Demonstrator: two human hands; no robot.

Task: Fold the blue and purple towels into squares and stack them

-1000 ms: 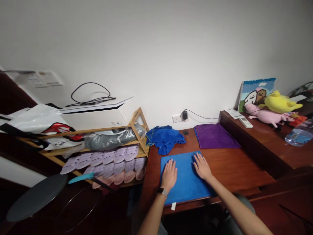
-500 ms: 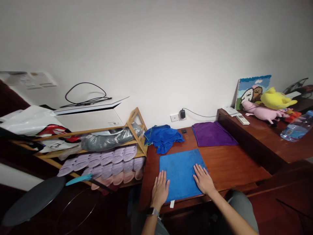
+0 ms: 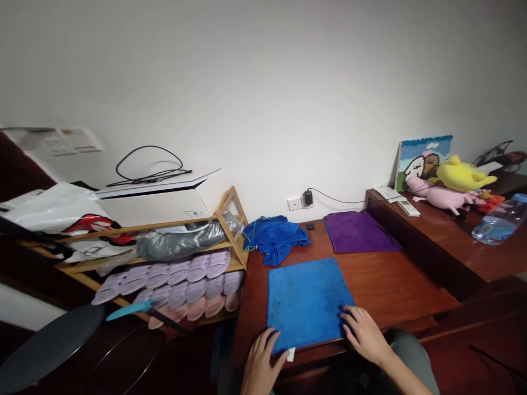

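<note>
Blue cloth [image 3: 307, 302] flat, near-square, soft-looking; side edges run toward wall [image 3: 263, 109], long axis unclear. Left hand [image 3: 261, 366] at its near-left corner, right hand [image 3: 365, 333] near-right; fingers bent, released.

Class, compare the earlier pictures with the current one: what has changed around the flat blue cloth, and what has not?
The left hand and right hand have drawn back toward the person, from lying on the flat blue cloth to its near corners; no grip shows. The cloth, crumpled blue cloth and purple cloth stayed put.
</note>
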